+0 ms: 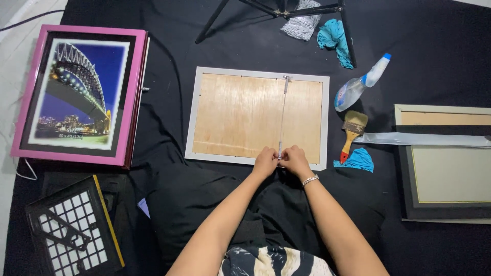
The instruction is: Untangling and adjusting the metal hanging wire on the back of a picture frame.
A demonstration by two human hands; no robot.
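A white picture frame (194, 122) lies face down on black cloth, its plywood back up. A thin hanging cord (282, 115) runs across the back from the far edge to the near edge. My left hand (265, 161) and my right hand (294, 159) meet at the near end of the cord, fingers pinched together on it at the frame's near edge. A bracelet sits on my right wrist.
A pink-framed bridge photo (82, 94) lies at the left, a black grid frame (71, 227) below it. At the right are a spray bottle (358, 84), a paintbrush (352, 130), teal rags (335, 38), and stacked frames (445, 163). Tripod legs (286, 10) stand at the far side.
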